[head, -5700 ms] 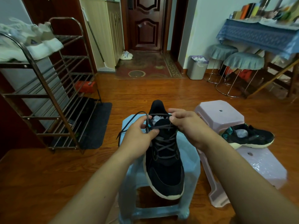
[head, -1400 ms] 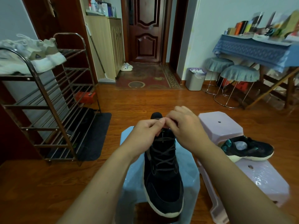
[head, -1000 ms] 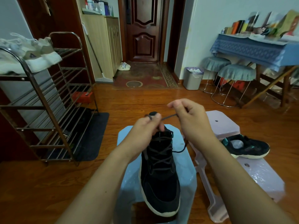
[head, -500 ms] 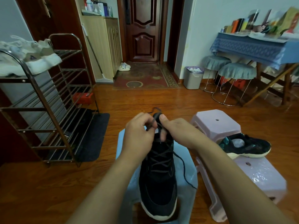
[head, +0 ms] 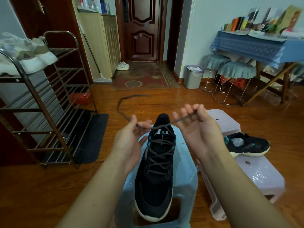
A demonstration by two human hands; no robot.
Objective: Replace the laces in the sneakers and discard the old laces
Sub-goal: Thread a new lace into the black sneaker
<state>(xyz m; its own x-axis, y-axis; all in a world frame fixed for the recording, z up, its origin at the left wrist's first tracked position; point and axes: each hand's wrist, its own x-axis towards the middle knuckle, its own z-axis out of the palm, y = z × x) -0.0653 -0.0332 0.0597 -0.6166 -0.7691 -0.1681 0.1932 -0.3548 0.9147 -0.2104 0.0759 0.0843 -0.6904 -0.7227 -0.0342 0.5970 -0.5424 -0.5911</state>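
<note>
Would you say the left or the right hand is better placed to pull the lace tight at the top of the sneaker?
Right, probably: the right hand pinches the lace taut, while the left hand holds slack.

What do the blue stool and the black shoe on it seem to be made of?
Stool: probably plastic, pale blue and glossy, with soft highlights on its top. Shoe: apparently matte black fabric or suede, no shine, with a cream sole that looks like rubber.

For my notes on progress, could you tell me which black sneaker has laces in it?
The black sneaker on the blue stool, between both hands, is laced; the other sneaker, on the pink stools to the right, shows none.
</note>
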